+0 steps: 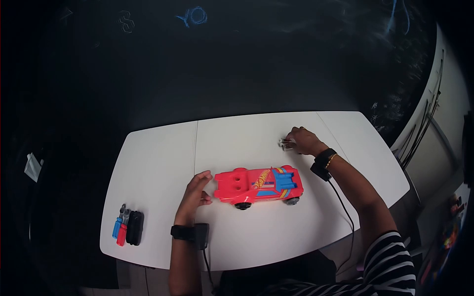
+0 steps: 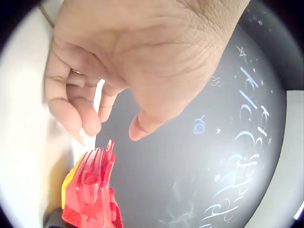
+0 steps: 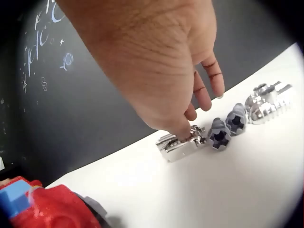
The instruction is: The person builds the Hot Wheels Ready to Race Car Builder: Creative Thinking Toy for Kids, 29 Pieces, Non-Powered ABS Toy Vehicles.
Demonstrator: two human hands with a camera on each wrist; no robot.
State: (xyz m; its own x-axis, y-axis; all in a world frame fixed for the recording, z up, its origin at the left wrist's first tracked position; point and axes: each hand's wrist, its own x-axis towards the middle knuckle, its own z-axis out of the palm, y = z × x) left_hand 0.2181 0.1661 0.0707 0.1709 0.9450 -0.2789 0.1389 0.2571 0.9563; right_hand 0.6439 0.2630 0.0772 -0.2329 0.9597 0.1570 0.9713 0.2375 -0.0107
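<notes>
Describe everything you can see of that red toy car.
The red toy car looks like glossy plastic, with yellow lettering, a blue window and a raised blue piece near one end. It stands upright on its wheels on the white table. The left hand is beside the other end; contact is unclear.

Red car [image 1: 259,186] bars left fingers [image 1: 203,175] rightward; far side free.

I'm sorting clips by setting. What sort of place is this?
Possibly a playroom or classroom: a dark wall with chalk-like drawings, and a white table with a red toy car on it, suggest that.
</notes>
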